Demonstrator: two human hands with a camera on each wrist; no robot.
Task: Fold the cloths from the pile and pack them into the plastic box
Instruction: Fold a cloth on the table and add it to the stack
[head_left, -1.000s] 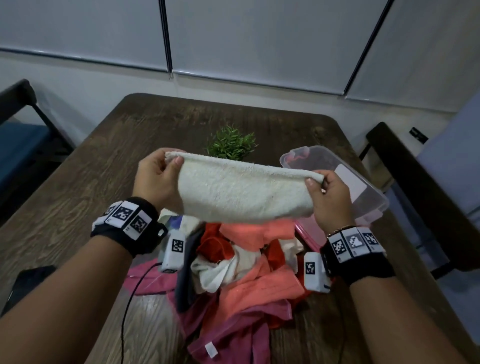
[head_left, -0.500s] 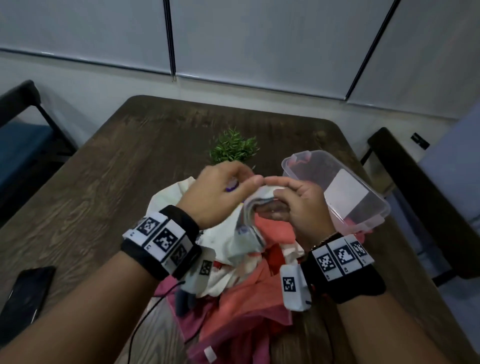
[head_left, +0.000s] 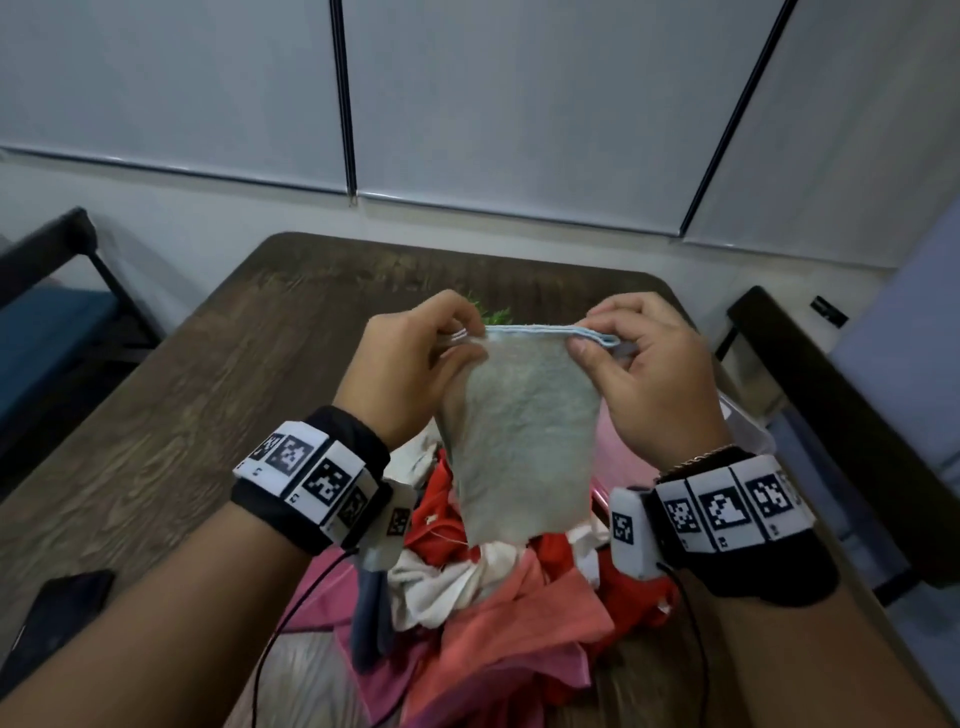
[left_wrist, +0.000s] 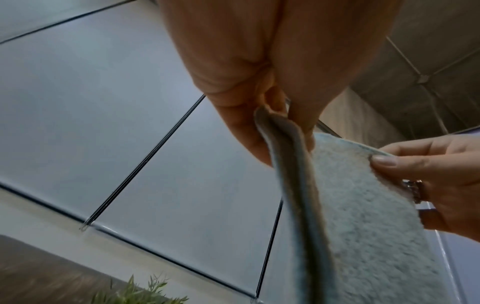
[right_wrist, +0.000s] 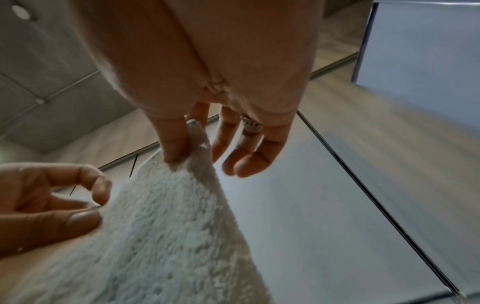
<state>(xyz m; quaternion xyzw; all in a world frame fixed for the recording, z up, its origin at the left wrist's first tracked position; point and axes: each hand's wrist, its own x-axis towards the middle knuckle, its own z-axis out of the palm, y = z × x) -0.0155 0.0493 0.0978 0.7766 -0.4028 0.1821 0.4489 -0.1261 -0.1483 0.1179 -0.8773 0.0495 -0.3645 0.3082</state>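
Spreading across the near half of the dark wooden desk (head_left: 171, 415), the pile (head_left: 498, 613) of red, coral, pink and white cloths waits directly under the raised work, so that the next piece is within easy reach. At the right, mostly hidden behind the right wrist, only a sliver of the plastic box (head_left: 748, 421) shows; it seems placed there so a finished piece can go across with a short move. Above the pile hangs the pale terry cloth (head_left: 519, 441), already doubled into a narrow strip; held up in the air, it lets gravity straighten the layers and shows whether the edges match. Its top hem runs level between the two hands, and its lower end dangles just over the pile. The left hand (head_left: 410, 364) pinches the left top corner between thumb and fingertips, the stacked edges visible in its wrist view. The right hand (head_left: 649, 374) pinches the right corner between thumb and forefinger, its other fingers loosely extended.
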